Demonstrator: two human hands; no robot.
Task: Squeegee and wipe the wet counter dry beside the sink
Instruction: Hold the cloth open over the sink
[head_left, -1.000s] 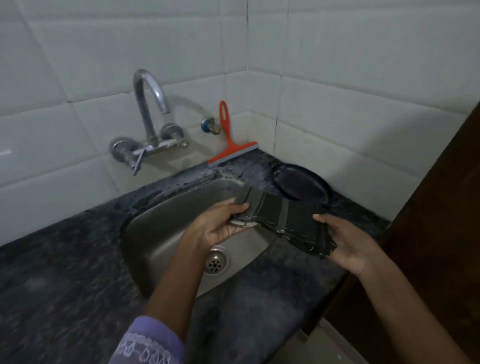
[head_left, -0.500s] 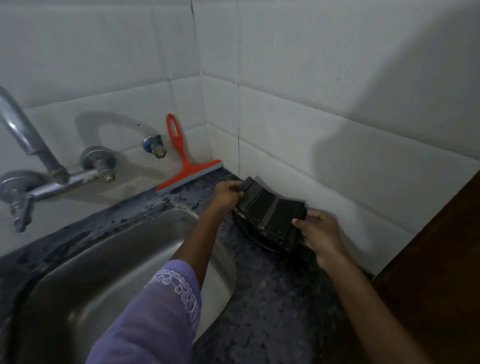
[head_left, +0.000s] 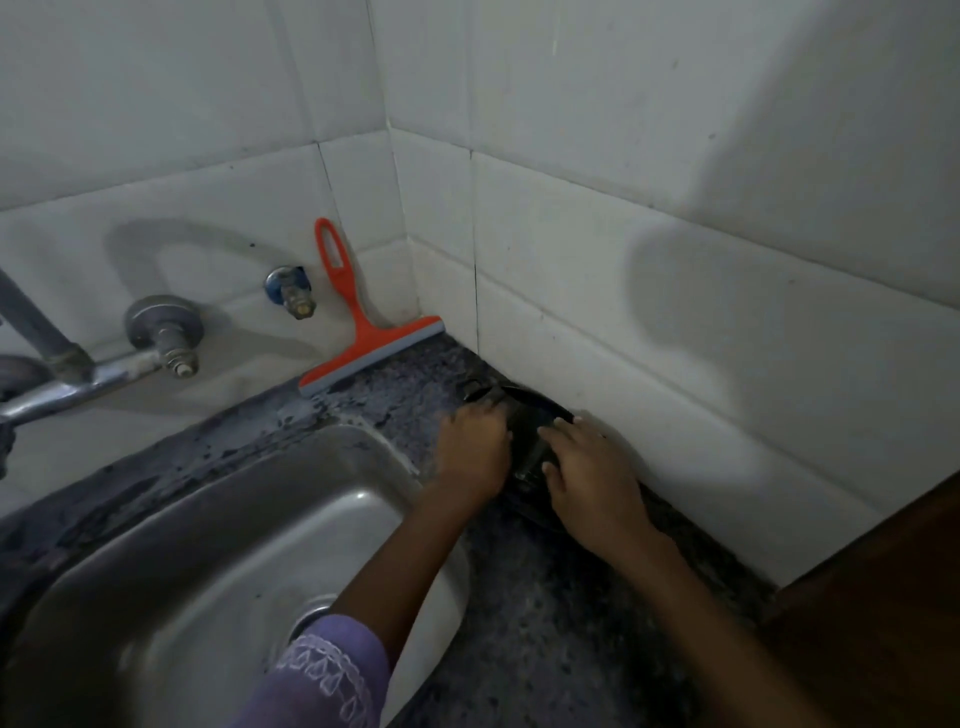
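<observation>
A dark folded cloth (head_left: 524, 431) lies low on the dark speckled counter (head_left: 545, 613), right of the steel sink (head_left: 218, 561), close to the tiled side wall. My left hand (head_left: 470, 452) grips its left edge and my right hand (head_left: 592, 478) presses on its right side. Most of the cloth is hidden under my hands. A red squeegee (head_left: 363, 332) leans against the back wall in the corner, blade on the counter, apart from both hands. The counter behind the sink looks wet and patchy.
A chrome tap (head_left: 93, 364) and a small blue-collared valve (head_left: 291, 291) stick out of the back wall at the left. A black round object (head_left: 540, 402) lies under the cloth by the wall. A dark wooden panel (head_left: 883, 597) bounds the counter at the right.
Both hands have carried the cloth from above the sink to the counter's right corner and lowered it onto the surface, drawing closer together. The view has swung right. The squeegee has not moved.
</observation>
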